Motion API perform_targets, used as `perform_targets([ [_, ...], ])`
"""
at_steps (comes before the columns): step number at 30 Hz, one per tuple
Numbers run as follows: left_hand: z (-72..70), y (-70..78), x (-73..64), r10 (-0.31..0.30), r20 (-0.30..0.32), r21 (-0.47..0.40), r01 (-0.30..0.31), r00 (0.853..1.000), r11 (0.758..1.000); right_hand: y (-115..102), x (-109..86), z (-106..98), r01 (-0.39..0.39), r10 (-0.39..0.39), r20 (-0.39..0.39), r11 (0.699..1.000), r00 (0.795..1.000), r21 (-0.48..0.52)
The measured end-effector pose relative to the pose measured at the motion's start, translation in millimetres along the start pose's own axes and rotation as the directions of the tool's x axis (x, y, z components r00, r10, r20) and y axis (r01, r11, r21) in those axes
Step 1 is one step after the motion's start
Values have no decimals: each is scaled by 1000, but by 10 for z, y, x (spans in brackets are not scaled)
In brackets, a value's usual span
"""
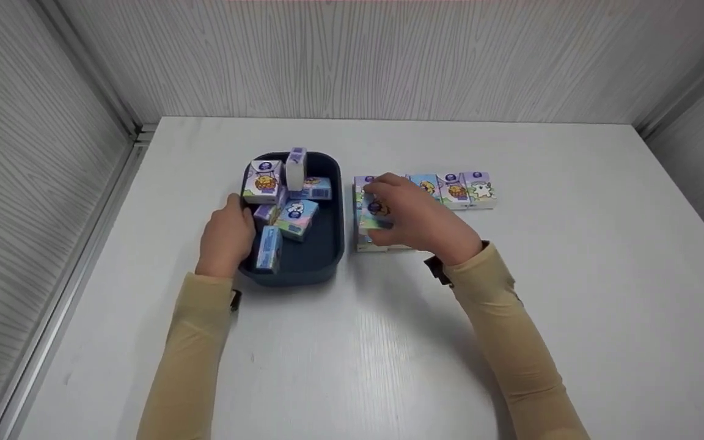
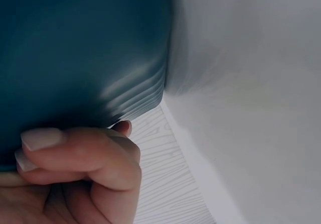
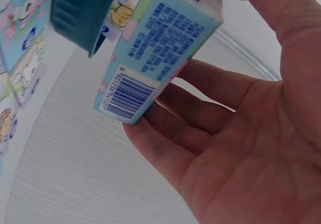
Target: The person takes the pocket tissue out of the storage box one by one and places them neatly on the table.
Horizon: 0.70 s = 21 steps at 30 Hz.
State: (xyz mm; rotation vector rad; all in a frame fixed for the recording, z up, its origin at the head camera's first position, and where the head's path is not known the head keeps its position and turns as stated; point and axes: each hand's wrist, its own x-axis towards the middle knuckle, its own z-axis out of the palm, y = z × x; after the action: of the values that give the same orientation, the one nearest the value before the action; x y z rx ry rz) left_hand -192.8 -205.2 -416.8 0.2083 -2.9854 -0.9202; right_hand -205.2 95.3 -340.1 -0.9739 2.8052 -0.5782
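A dark teal plastic bin [image 1: 321,244] stands left of centre with several small tissue packs [image 1: 296,218] inside. My left hand [image 1: 226,237] grips the bin's left side; in the left wrist view its curled fingers [image 2: 85,153] lie against the wall. Over the flat group of packs right of the bin, my right hand [image 1: 416,217] holds one tissue pack [image 1: 374,211] between thumb and fingers. The right wrist view shows this pack's blue side [image 3: 150,48] with printed text and a barcode.
Beside the bin, more tissue packs [image 1: 477,190] lie in close rows on the white table [image 1: 327,360], the back row reaching farther right. Pale wood-grain panels [image 1: 352,58] rise behind the table and on both sides.
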Motion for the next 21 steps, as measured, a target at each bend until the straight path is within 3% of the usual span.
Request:
perform_targets([
  [6,3,24,-13,5,3,5,-5,1000,1000,362,-268,-12,-59,61,37,997,997,-49],
  [12,-67,32,-18,2,24,15,-2,1000,1000,639,-496,-68,-169,171,31,984,985,-46],
  [17,-66,41,-11,16,16,7,-17,1000,1000,769,-544,-85,-245,248,56,968,967,-57],
  [21,-20,33,-21,4,27,-12,-4,1000,1000,830,-505,-34,-228,234,98,971,967,-68],
])
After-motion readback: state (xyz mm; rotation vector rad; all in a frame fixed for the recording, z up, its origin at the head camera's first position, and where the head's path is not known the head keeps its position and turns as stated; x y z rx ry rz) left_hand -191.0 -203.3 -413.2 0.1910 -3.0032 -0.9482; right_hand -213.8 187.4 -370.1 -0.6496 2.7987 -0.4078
